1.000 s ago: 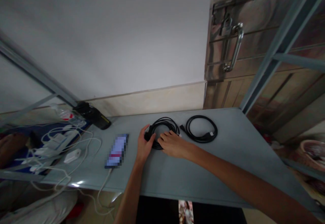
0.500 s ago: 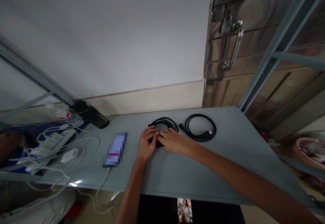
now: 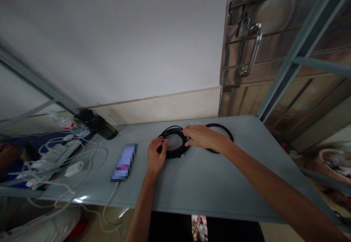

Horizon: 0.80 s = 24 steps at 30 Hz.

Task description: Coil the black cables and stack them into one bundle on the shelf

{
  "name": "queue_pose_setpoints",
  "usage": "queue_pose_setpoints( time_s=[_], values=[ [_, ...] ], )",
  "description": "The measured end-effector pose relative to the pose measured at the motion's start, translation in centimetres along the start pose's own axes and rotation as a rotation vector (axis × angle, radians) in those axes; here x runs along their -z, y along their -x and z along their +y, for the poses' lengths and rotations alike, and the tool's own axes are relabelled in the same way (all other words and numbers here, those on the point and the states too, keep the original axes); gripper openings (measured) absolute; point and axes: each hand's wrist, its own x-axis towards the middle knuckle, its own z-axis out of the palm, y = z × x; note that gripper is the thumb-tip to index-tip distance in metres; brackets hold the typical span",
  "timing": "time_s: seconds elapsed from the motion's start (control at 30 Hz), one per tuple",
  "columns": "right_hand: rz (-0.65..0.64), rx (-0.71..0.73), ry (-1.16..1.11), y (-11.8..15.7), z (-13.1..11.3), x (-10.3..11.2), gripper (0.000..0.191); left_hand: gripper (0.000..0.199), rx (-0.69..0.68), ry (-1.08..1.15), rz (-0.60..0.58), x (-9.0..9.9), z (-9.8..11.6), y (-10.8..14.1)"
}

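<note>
A coiled black cable (image 3: 175, 156) lies on the grey shelf (image 3: 203, 187), its loops now gathered in a round ring. At the ring's left side, my left hand (image 3: 156, 155) is closed on the loops between thumb and fingers. My right hand (image 3: 202, 136) is at the ring's right rim, palm down, with thumb and fingers apart; whether the fingertips touch the loops is hard to see. Behind that hand lies a second black cable coil (image 3: 225, 129), partly covered by the hand and wrist. A small pale tag or end shows at the first coil's lower right.
A phone (image 3: 124, 162) on a white charging cord lies left of the coils. Farther left are a white adapter (image 3: 74, 169), a power strip with tangled white cords, a black object (image 3: 100, 125) and a plastic bottle (image 3: 65, 123). Another person's hand (image 3: 9, 156) shows at the left edge.
My right hand has moved right and up, from beside my left hand to the coil's right rim. The first coil is more exposed and now partly overlaps less with my hands; the second is partly covered.
</note>
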Motion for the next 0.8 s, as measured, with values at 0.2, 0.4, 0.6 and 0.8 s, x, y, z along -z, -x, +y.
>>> queue_pose_setpoints(
  time_s=[0.2,0.4,0.6,0.8],
  values=[
    [-0.113,-0.252,0.093,2.2,1.5,2.9,0.035,0.025,0.063,-0.035,0.172,0.7,0.9,0.5],
    [-0.448,-0.487,0.121,0.8,1.3,2.4,0.054,0.025,0.057,-0.114,0.276,1.0,1.4,0.5],
    [-0.571,-0.465,0.096,-1.6,1.8,-0.4,0.055,0.024,0.012,-0.133,0.317,1.2,1.6,0.4],
    [-0.502,-0.462,0.059,-1.0,3.3,-1.4,0.043,0.026,0.018,-0.129,0.308,1.1,1.6,0.4]
  ],
)
